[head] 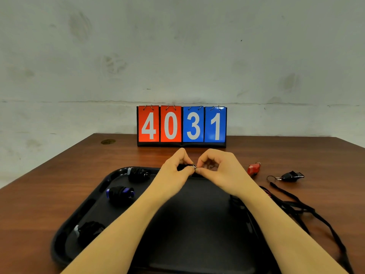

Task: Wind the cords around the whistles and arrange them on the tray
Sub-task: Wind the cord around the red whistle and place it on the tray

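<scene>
Tray (83, 214) edge under forearms, cropped

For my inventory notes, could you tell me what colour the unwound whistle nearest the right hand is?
Red: the small red plastic whistle, seen in the head view.

A flip scoreboard (181, 126) stands upright at the far edge of a brown wooden table (59, 175), against a pale, stained wall (177, 46). Its cards hang on metal rings: two red ones on the left read 4 and 0, two blue ones on the right read 3 and 1. A dark round mark (108, 141) shows on the tabletop, left of the scoreboard.
</scene>
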`<action>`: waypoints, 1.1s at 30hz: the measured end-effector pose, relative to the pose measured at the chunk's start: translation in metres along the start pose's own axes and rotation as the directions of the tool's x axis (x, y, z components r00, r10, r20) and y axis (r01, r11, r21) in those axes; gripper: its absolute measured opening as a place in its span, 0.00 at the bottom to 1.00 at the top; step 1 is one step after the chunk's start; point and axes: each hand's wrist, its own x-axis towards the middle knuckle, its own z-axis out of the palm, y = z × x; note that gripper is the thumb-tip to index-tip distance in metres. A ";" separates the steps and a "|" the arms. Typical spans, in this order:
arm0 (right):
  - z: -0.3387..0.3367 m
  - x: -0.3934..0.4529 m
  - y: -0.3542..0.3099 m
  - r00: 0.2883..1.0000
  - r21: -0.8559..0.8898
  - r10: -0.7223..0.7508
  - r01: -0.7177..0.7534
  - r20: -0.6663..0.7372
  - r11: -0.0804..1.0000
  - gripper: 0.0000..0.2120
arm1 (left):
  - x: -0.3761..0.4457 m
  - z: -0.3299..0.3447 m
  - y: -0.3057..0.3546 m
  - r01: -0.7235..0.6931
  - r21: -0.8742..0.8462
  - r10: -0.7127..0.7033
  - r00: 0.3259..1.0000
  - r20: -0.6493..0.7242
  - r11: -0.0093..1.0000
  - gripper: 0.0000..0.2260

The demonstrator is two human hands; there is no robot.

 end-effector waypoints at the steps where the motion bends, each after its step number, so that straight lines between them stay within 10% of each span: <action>1: 0.000 0.000 0.000 1.000 -0.022 -0.006 0.006 0.004 1.000 0.04 | 0.000 0.000 -0.001 0.004 0.005 -0.004 1.000 0.005 1.000 0.04; 33: 0.006 0.001 -0.004 0.986 -0.205 -0.167 0.167 0.021 0.964 0.06 | 0.000 -0.001 -0.004 0.030 -0.083 -0.030 1.000 0.010 0.996 0.02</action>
